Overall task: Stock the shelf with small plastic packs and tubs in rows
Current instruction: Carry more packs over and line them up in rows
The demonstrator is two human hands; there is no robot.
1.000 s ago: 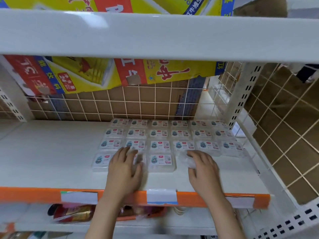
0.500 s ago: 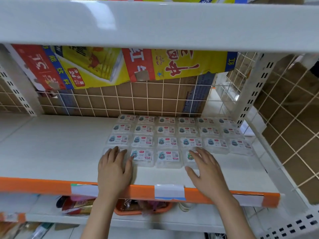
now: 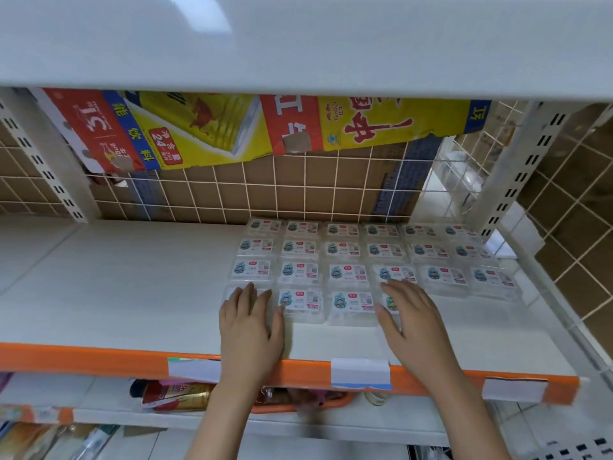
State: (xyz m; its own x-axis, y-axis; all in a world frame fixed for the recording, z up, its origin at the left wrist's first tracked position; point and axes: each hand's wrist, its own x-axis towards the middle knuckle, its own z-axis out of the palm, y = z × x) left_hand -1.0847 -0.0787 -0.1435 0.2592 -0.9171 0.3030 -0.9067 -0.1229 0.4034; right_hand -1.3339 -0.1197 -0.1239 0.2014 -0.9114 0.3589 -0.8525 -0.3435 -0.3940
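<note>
While flat, relaxed hands, left (image 3: 249,318) and right (image 3: 413,322), rest on the near row's end packs (image 3: 343,273), three far rows look full, leaving the near row's right end and the shelf's (image 3: 116,293) left bare.

White shelf (image 3: 132,293) with orange edge strip (image 3: 99,360); clear packs (image 3: 348,277).

Clear, label-topped plastic packs (image 3: 348,273) lie flat in four touching rows on the white shelf (image 3: 132,293).
</note>
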